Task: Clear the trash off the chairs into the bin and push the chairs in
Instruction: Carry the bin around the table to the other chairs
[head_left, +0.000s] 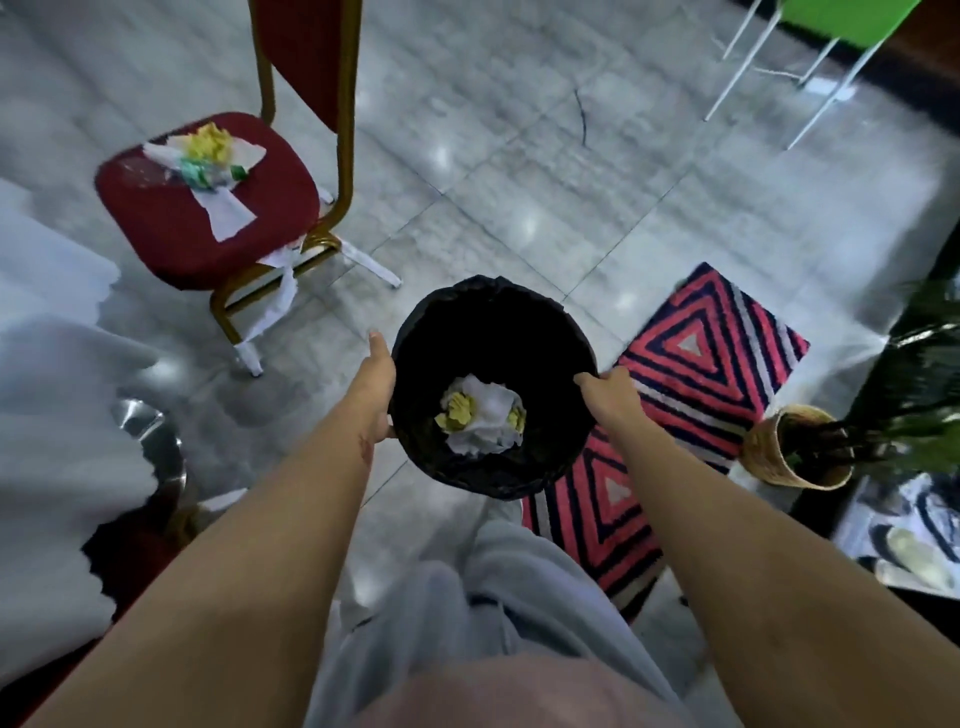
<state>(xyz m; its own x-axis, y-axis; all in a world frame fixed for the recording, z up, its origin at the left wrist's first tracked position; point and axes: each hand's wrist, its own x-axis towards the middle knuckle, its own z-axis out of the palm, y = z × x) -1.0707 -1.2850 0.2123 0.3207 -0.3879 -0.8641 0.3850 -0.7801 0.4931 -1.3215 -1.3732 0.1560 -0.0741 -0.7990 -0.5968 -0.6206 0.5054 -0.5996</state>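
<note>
I hold a round bin (545, 332) lined with a black bag in front of me, above the floor. My left hand (378, 384) presses its left side and my right hand (612, 397) grips its right rim. Crumpled white and yellow paper (480, 415) lies at the bin's bottom. To the upper left stands a red chair (171, 228) with gold legs. On its seat lies trash (208, 161): white paper, a yellow wad and a green scrap. White strips (280, 296) hang around the chair's legs.
A white tablecloth (47, 374) fills the left edge. A red, black and white patterned rug (696, 395) lies on the tiled floor to the right. A woven pot with a plant (795, 447) stands beside it. A green chair with white legs (810, 57) is at the top right.
</note>
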